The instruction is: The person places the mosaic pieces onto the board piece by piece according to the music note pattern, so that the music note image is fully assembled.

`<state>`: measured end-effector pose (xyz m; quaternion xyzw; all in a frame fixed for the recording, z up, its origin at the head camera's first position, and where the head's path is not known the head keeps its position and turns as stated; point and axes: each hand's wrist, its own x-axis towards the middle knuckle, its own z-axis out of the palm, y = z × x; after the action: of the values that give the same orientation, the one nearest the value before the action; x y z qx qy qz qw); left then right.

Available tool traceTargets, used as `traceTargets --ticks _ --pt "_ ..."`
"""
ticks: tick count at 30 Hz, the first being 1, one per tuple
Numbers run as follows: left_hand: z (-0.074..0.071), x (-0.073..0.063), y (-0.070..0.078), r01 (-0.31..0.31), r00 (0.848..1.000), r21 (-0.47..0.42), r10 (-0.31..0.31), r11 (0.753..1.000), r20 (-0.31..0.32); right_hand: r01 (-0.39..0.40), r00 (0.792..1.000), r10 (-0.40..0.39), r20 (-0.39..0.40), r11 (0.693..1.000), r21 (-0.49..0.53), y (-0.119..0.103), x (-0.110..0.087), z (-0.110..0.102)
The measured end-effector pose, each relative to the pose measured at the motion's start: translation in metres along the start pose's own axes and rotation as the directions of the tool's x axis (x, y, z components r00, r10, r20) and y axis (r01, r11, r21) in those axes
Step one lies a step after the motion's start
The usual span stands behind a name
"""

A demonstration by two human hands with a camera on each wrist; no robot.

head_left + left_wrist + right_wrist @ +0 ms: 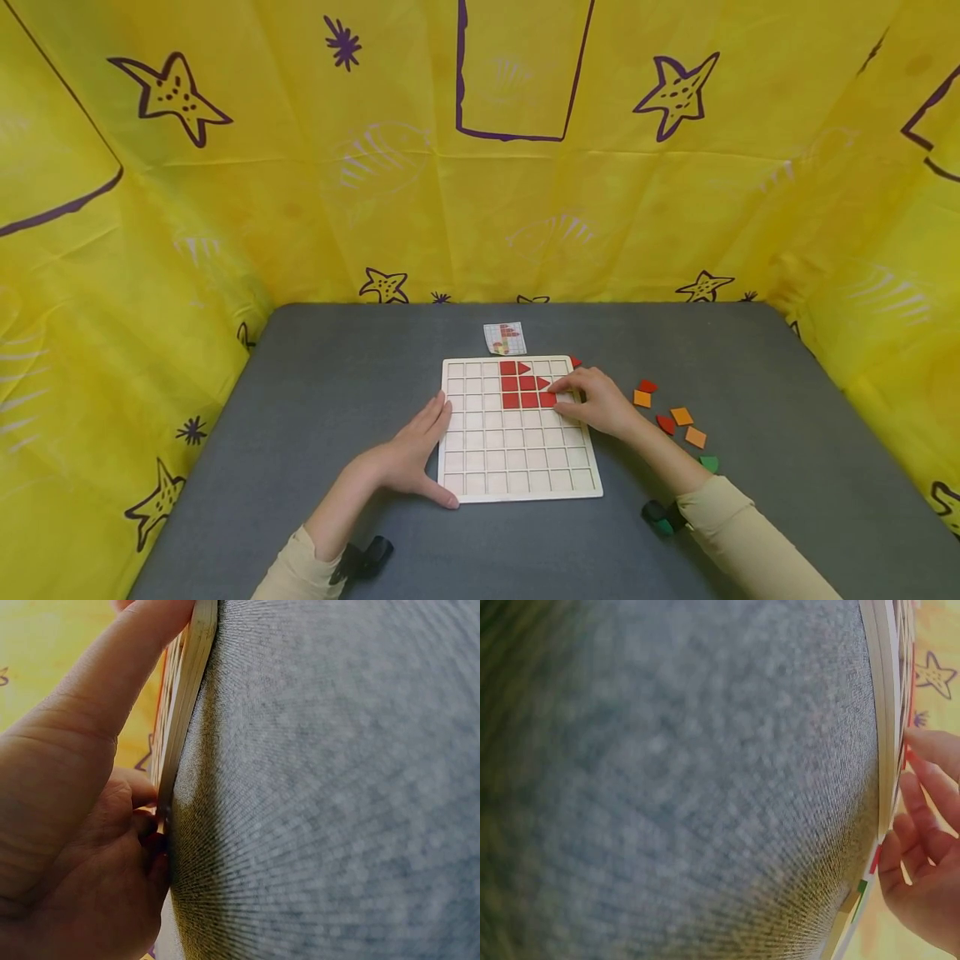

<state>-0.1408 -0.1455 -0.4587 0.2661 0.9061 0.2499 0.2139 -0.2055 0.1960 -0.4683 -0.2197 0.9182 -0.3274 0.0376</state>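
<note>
A pale wooden grid board (495,462) lies flat on the table, with several red square tiles (510,384) and two red triangle tiles (523,368) set in three rows in its upper part. My left hand (408,450) rests along the board's left side, fingers straight at the edge and thumb stretched to the near left corner. Over the right side, my right hand (600,404) has its index finger and thumb at the rightmost red square tile (548,400) of the third row, pinching it. In the right wrist view, the fingertips touch red at the board's top.
A small pattern card (506,338) lies behind the board. One red tile (576,362) sits by its far right corner. Loose orange squares (681,416), red pieces (665,424) and green pieces (708,463) are scattered on the grey table (337,358) to the right. Yellow cloth hangs around.
</note>
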Motion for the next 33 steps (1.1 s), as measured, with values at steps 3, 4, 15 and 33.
traceTargets --ticks 3,4,15,33 --pt "0.001 0.001 -0.001 -0.001 1.0 0.004 0.001 1.0 0.001 0.0 1.0 0.0 -0.002 1.0 0.009 0.0 0.0 0.0" --pt "0.001 0.001 -0.001 -0.002 1.0 0.007 0.002 1.0 0.001 0.0 1.0 0.0 -0.003 1.0 0.013 0.0 0.0 0.0" --pt "0.001 0.001 -0.003 -0.01 1.0 0.008 0.01 1.0 -0.006 -0.06 0.994 0.07 -0.084 0.992 0.115 0.007 -0.002 -0.005" --pt "0.0 0.0 -0.001 0.009 1.0 0.011 -0.009 1.0 0.002 -0.241 0.948 0.264 -0.178 0.96 0.14 0.038 -0.019 -0.033"
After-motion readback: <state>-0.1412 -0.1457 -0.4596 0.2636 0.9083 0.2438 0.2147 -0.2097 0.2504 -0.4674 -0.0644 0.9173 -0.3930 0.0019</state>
